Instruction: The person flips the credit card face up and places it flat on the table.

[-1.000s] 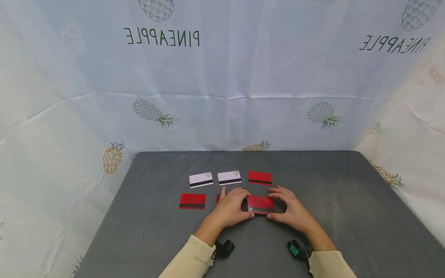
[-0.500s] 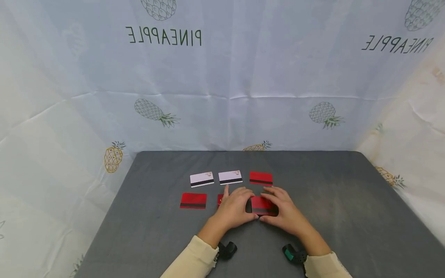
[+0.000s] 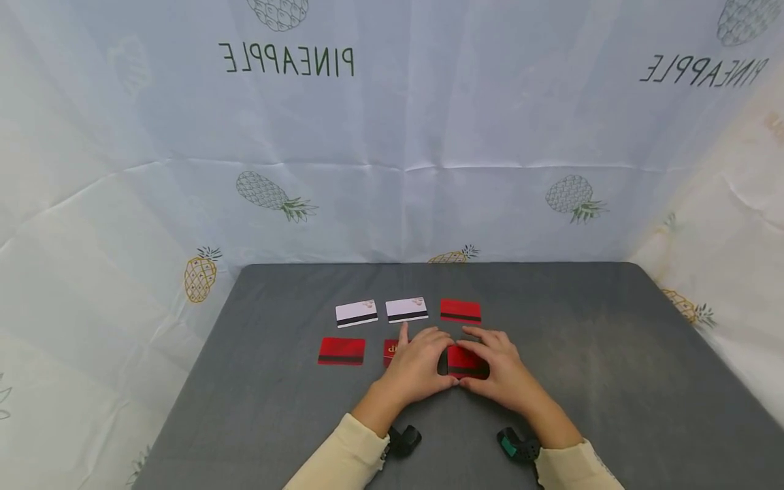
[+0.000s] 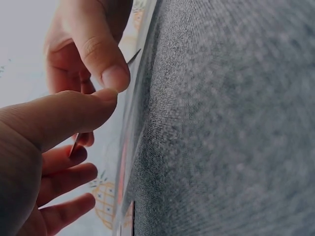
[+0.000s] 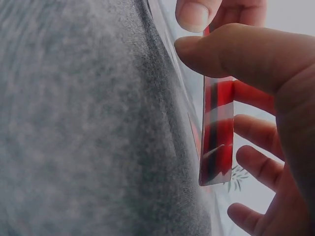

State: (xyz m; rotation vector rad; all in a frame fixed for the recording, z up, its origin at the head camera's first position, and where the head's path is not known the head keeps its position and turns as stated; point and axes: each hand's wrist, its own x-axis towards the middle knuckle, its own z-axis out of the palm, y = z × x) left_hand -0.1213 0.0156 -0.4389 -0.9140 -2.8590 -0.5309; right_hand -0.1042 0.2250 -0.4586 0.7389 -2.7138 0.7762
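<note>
Viewed forward and down from the head, the desk [image 3: 588, 367] is framed at lower centre, farther off; left grip [image 3: 418, 365] and right grip [image 3: 503, 367] are shared with both wrist views, shot close, sideways.

The right hand [image 5: 295, 118] holds a red card [image 5: 223, 127] between the thumb [image 5: 221, 51] and the fingers [image 5: 258, 132], which are spread apart. Along the card runs a dark stripe [image 5: 212, 137], with pale shine. Just beside the right thumb is the thumb of the left hand [image 5: 241, 12]. At the visible edge of the grey tabletop [image 5: 88, 123] is a thin reddish strip [image 5: 195, 135]. Behind the fingers is a pale cloth [image 5: 246, 194] with green leaves [image 5: 238, 181].
</note>
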